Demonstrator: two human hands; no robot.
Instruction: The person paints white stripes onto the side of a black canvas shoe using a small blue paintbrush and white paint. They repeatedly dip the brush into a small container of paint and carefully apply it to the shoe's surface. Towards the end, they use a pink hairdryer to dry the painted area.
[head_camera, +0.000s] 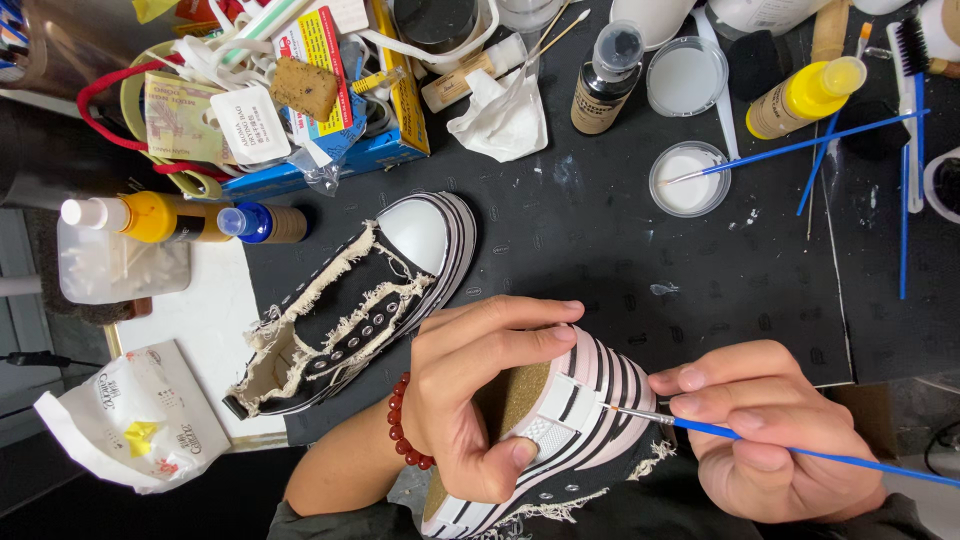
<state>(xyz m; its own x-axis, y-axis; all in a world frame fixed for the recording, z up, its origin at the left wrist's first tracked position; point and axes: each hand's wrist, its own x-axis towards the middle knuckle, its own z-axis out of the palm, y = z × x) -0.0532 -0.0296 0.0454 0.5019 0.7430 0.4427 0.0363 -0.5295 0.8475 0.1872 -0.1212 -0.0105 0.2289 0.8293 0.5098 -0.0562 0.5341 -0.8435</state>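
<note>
Sneaker (580, 420) w/ black-and-white striped sole was tipped on its side at the near edge of the bench (620, 240), sole facing up. Left hand (470, 400) was wrapped around it, thumb on the toe end, fingers over the top. Right hand (770, 430) was just beside it, pinching a thin blue paintbrush (800, 452), tip touching the sole's sidewall. Second sneaker (350, 310) lay further back, frayed canvas, well apart from both hands. Beyond that: black mat, lids w/ white paint (688, 178), yellow bottle (805, 97), dark bottle (605, 80), more brushes, cluttered box at back left.
</note>
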